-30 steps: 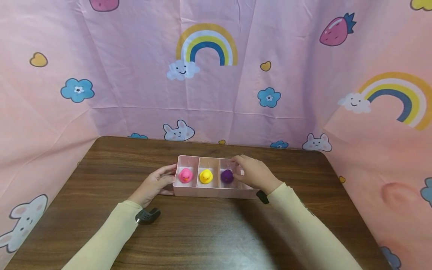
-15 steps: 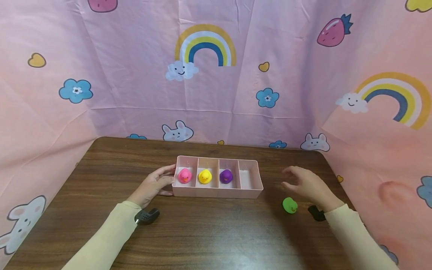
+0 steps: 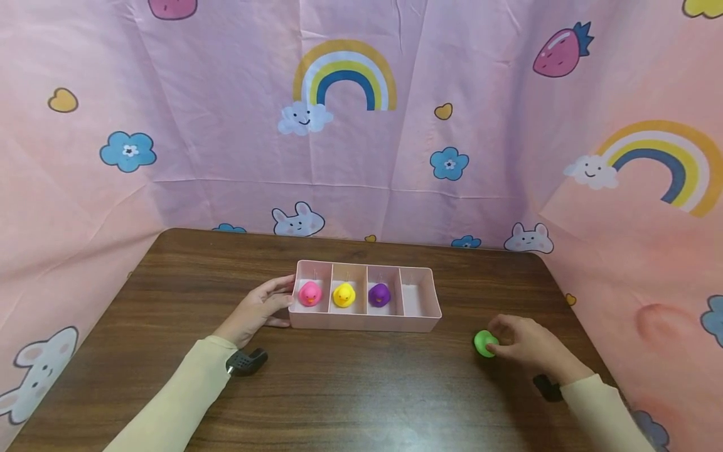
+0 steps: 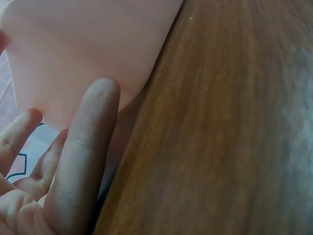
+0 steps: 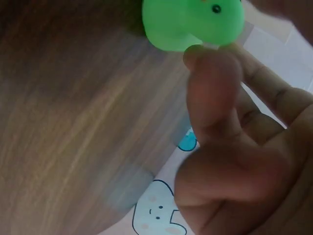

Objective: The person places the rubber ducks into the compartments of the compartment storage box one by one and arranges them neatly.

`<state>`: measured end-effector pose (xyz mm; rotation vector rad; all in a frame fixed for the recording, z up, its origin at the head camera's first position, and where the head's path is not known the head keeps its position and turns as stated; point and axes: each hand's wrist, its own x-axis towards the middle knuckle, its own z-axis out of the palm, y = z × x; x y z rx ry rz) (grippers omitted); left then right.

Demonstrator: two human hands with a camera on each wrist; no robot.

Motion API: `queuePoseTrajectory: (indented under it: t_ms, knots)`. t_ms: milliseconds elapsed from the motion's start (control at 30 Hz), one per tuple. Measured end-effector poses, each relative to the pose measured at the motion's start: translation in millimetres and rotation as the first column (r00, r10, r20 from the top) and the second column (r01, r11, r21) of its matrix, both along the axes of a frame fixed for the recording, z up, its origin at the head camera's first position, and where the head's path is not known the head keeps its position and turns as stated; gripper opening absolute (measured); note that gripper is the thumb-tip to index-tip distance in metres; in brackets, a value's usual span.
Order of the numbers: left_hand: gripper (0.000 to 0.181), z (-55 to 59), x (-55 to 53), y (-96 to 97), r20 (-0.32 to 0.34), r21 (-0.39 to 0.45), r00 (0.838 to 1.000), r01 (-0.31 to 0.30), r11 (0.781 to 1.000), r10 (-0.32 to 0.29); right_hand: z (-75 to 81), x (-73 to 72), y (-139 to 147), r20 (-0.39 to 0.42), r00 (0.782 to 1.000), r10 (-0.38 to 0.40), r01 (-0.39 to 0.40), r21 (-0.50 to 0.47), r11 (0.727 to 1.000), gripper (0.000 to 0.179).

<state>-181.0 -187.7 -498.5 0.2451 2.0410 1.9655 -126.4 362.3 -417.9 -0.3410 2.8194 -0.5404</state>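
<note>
A long pale pink box [image 3: 364,322] with a row of compartments lies on the table. A pink toy duck [image 3: 310,294], a yellow toy duck [image 3: 344,295] and a purple toy duck [image 3: 380,295] each sit in a compartment of their own; the rightmost compartment holds nothing. My left hand [image 3: 254,311] rests its outstretched fingers on the outside of the box's left end, seen close in the left wrist view. To the box's right, my right hand [image 3: 528,345] has its thumb and fingers around a green toy duck [image 3: 484,343] on the table. The thumb meets the duck in the right wrist view.
The brown wooden table [image 3: 350,395] has a rounded back edge. Close behind and beside it hangs a pink patterned cloth [image 3: 226,113]. A dark curved strap piece [image 3: 246,362] sits at the left wrist and another dark piece [image 3: 546,387] at the right.
My right hand has left the purple duck in the box, moved right, and come down onto the green duck. The left hand and the box have stayed in place.
</note>
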Motion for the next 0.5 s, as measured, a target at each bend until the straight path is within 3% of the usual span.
queuePoseTrajectory:
  t_ms: [233, 500]
  knots:
    - [0.064, -2.3, -0.7, -0.3, -0.005, 0.004, 1.000, 0.000, 1.000, 0.000, -6.2, -0.2, -1.6, 0.021, 0.999, -0.024, 0.025, -0.022, 0.999, 0.025]
    - [0.064, -2.2, -1.3, -0.9, -0.002, 0.004, 1.000, -0.001, 1.000, 0.001, -10.2, 0.9, -4.2, 0.024, 0.999, -0.028, 0.029, -0.047, 0.999, 0.023]
